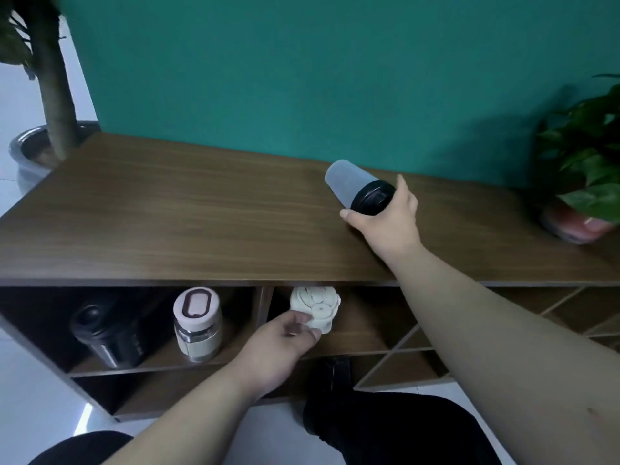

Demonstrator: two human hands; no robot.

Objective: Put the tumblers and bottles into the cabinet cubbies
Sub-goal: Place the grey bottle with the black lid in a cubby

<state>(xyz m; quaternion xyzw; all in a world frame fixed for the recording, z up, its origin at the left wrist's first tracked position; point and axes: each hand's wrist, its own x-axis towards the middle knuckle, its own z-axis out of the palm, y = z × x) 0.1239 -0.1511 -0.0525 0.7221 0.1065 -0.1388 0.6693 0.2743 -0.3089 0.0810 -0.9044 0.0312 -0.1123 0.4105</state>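
- Standing in the upper left cubby of the wooden cabinet (pixel 201 229) are a black bottle (pixel 107 333) and, just to its right, a clear glass tumbler (pixel 198 322) with a pale pink lid; both are upright and close together, though I cannot tell if they touch.
- Reaching into the next cubby to the right, my left hand (pixel 281 347) has its fingers closed around the lower side of a cream-white tumbler (pixel 315 307), which sits upright near the cubby's front, just right of the divider.
- Up on the worktop, my right hand (pixel 391 216) is wrapped around the black lid end of a frosted translucent tumbler (pixel 349 182); the cup is tilted, its base pointing up and to the left, toward the teal wall (pixel 302 68).
- Further right, the cabinet's lower section has diagonal cubbies (pixel 412 350).
- At the far right end of the worktop a leafy potted plant (pixel 587 156) stands in a reddish pot.
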